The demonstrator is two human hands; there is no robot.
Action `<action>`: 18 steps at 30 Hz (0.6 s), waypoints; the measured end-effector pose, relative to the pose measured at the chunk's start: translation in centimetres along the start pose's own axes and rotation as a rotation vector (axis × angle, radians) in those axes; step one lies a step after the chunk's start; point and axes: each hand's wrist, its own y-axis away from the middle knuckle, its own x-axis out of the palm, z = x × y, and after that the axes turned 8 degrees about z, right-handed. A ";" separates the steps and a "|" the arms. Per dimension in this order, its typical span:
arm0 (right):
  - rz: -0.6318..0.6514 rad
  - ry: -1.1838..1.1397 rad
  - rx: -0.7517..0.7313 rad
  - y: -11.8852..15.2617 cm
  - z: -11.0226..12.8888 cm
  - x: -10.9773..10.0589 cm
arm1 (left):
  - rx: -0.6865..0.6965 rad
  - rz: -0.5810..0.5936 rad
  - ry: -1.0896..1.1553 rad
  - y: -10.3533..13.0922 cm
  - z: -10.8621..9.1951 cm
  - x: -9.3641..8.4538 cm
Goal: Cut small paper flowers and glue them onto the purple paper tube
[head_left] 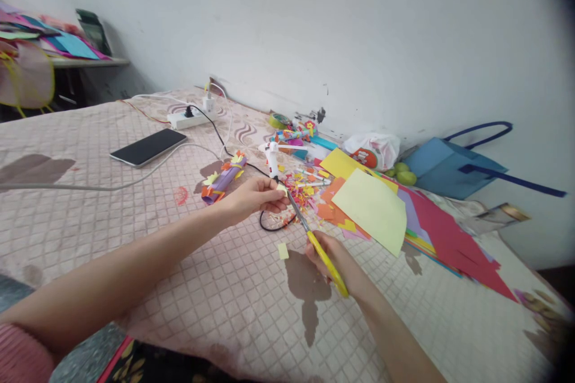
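Observation:
My left hand (259, 197) pinches a small pale yellow piece of paper (282, 190) between thumb and fingers. In my right hand (330, 254) is a pair of scissors (327, 264) with yellow handles, its blades reaching up to that paper. Below them another small pale yellow paper piece (283, 251) lies on the cloth. A white glue gun (272, 161) with a black cord stands just behind my left hand. To the left of it rests a purple paper roll (224, 179) decorated with orange and yellow paper shapes.
Colourful paper scraps (305, 188) spread behind the scissors. Paper sheets (371, 209) are stacked on the right, before a blue bag (453, 164) and green fruit (405, 176). A phone (148, 147) and a power strip (191, 119) with cables lie on the left.

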 end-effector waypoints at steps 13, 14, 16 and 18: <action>0.010 -0.038 0.024 0.2 0.3 0.0 | 0.003 0.025 -0.017 0.0 -0.2 -0.3; 0.019 -0.039 0.029 0.2 0.2 0.0 | -0.001 0.036 -0.023 0.1 -0.2 -0.3; 0.033 -0.042 0.034 0.2 0.0 0.0 | -0.016 0.062 -0.032 0.1 -0.4 -0.3; 0.042 -0.038 0.023 0.2 -0.1 -0.1 | -0.028 0.077 -0.041 0.2 -0.6 -0.4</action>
